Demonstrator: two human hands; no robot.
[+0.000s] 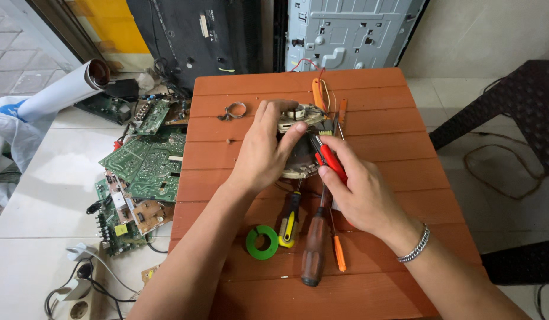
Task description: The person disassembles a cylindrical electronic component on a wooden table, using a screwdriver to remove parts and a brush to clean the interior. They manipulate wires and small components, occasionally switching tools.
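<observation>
My left hand (264, 151) grips a round cream-coloured coil assembly (299, 117) that stands on the orange wooden table (375, 112). My right hand (358, 191) holds red-handled pliers (329, 159) whose tip points into the coil assembly beside my left thumb. A brown-handled screwdriver (315, 242), a yellow-and-black screwdriver (290, 220) and a thin orange screwdriver (339, 252) lie on the table below my hands. A green reel (262, 242) lies to their left.
A metal ring clamp (233, 111) and an orange-handled tool (318, 93) lie at the table's far side. Several green circuit boards (145, 166) are piled on the white floor at left. A power strip (79, 296) lies at bottom left, a dark chair (511, 106) stands at right.
</observation>
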